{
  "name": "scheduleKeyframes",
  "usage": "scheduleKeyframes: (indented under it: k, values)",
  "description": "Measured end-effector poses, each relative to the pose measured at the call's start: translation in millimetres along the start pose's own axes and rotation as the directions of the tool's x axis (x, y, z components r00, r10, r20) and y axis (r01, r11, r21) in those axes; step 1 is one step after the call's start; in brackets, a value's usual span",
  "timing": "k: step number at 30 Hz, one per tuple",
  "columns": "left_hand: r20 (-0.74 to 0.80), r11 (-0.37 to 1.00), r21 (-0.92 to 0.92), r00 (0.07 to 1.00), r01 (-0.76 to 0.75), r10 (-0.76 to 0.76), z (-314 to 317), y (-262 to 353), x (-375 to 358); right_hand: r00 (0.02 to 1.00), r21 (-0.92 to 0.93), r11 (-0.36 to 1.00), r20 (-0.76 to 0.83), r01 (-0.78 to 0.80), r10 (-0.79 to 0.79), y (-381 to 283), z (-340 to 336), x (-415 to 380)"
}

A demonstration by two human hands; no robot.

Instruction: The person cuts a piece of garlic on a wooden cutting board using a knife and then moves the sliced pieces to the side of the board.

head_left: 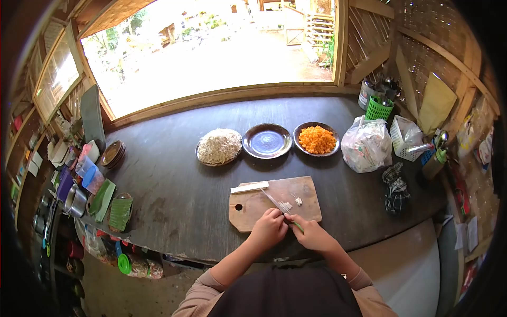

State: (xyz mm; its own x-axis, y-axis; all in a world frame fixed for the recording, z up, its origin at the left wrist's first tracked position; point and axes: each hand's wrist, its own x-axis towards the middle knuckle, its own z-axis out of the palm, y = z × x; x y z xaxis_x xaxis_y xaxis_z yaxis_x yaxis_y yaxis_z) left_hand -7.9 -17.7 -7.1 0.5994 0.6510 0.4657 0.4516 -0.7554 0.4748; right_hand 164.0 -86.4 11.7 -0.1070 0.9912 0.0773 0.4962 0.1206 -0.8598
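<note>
On the wooden cutting board (pixel 243 216) my right hand (pixel 316 236) grips a knife (pixel 273 200) by its green handle, the blade pointing away and to the left. My left hand (pixel 268 230) is closed beside the knife, near the base of the blade. Whatever its fingers hold is hidden. Small white cut pieces (pixel 299 201) lie to the right of the blade, with others close against it. A long white strip (pixel 250 187) rests along the board's far left edge, apart from both hands.
Behind the board stand a plate of white shreds (pixel 219 146), a dark plate (pixel 268 141) and a plate of orange pieces (pixel 317 139). A plastic bag (pixel 367 144) and checked cloth (pixel 395 188) lie right. Banana leaves (pixel 102 200) and containers line the left.
</note>
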Motion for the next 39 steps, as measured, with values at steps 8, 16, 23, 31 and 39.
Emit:
scheduleKeyframes:
  k: [8,16,23,31,39]
  values:
    - [0.021,1.0,0.011,1.0,0.007,-0.007,0.6,-1.8,-0.9,0.978,-0.019,0.981,0.077,-0.191,0.192,-19.1,-24.7,-28.7]
    - [0.023,1.0,0.018,1.0,0.003,-0.003,1.4,-1.8,0.0,0.984,0.007,0.987,0.076,-0.163,0.162,-3.6,-16.6,-28.0]
    - [0.022,1.0,0.012,1.0,0.016,-0.016,-0.1,1.0,0.2,0.999,0.028,0.999,-0.021,0.028,-0.028,-1.8,-0.4,-5.4]
    - [0.029,1.0,0.022,0.999,0.014,-0.014,0.1,-1.0,-0.4,0.987,-0.011,0.989,0.064,-0.149,0.149,-18.0,-22.7,-27.0]
    - [0.038,0.999,0.031,0.999,0.03,-0.032,0.7,-2.1,-0.2,0.985,0.034,0.987,0.076,-0.156,0.153,-9.3,-21.4,-28.3]
